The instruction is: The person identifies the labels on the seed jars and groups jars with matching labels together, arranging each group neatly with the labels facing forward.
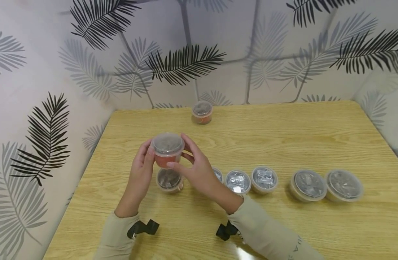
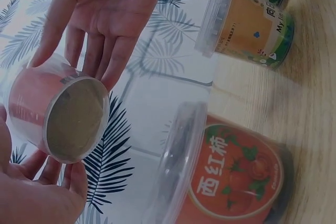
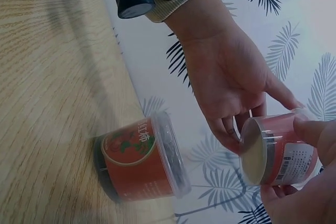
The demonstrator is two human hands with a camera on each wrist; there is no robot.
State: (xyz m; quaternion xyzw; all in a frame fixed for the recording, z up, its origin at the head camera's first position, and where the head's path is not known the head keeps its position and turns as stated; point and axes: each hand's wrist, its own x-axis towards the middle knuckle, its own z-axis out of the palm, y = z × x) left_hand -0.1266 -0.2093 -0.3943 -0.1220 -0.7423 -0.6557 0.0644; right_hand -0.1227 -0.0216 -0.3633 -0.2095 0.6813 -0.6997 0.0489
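Note:
Both hands hold a small round plastic tub [image 1: 167,150] with a clear lid and a red label, raised above the table. My left hand [image 1: 141,169] grips its left side with the thumb in front; my right hand [image 1: 199,171] grips the right side, thumb low on the front. In the left wrist view the tub's pale round base [image 2: 76,119] shows. A white printed sticker [image 3: 296,162] is on its side in the right wrist view. Just below the held tub, a red-labelled tub [image 1: 169,179] with a tomato picture stands on the table.
The wooden table [image 1: 250,137] meets a leaf-patterned wall covering at the back. Another lidded tub [image 1: 202,112] stands near the back edge. To the right are several tubs in a row, among them a silver-topped tub [image 1: 264,179] and a larger tub [image 1: 344,185] farther right.

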